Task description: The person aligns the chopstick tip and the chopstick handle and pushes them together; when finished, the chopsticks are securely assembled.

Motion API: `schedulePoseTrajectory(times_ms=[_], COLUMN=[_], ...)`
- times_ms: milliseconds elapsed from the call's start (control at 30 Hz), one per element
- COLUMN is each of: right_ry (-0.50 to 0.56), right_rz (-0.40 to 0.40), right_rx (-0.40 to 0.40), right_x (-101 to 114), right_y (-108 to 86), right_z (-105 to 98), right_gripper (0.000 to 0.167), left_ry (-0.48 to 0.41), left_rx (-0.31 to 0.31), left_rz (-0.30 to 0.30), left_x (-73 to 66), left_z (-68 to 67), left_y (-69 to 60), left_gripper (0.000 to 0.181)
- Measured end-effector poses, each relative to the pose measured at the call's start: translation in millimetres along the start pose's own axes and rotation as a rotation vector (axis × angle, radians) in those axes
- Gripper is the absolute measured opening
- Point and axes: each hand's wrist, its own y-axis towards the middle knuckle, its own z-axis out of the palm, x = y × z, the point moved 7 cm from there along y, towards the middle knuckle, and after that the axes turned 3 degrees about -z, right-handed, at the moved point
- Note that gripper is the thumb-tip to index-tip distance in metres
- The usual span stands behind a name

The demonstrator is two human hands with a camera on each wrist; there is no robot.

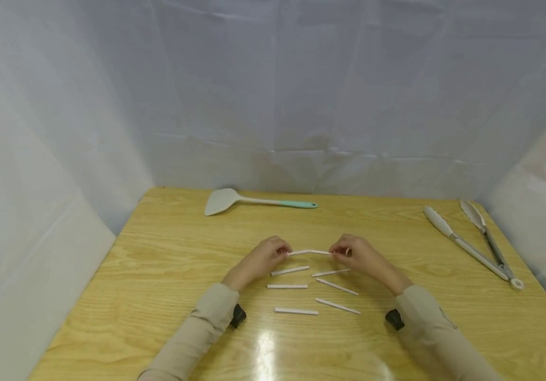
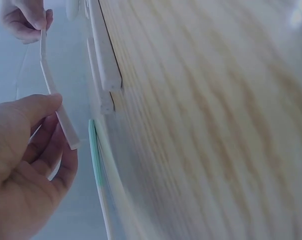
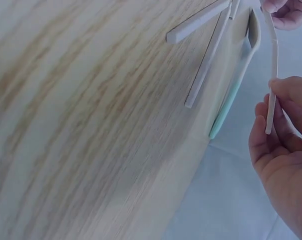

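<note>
Pinched kinked stick (image 1: 309, 251) thumb-to-fingers near one end in left hand (image 1: 268, 255), near the other in right hand (image 1: 357, 254); held it above table (image 1: 158, 264), just beyond six loose sticks (image 1: 287, 286)

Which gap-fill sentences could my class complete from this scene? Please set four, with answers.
Loose on the table lie ____ white sticks.
The held stick, between the left hand and right hand, is not straight but ____.
The spatula lies with its blade toward the person's ____.
The tongs lie to the person's ____.
Missing words: six; bent; left; right.
</note>
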Motion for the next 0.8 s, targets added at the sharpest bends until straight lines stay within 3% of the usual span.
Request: schedulePoseTrajectory(times_ms=[367,567,800], right_ry=[-0.028,-0.021,0.027], right_rz=[0.023,-0.008,-0.017], right_rx=[-0.006,-0.041,-0.129], right_x=[1.4,4.7,8.0], right_y=[1.2,0.5,-2.5], right_z=[2.4,4.6,3.7], right_gripper=[0.009,0.012,0.012], left_ry=[0.066,0.017,0.028], left_rx=[0.020,0.036,-0.049], left_rz=[0.022,0.006,0.113], left_x=[-2.8,-2.4,-12.1], left_z=[2.4,3.9,-2.4], left_y=[1.5,1.0,-3.4], left_gripper=[0.018,0.019,0.024])
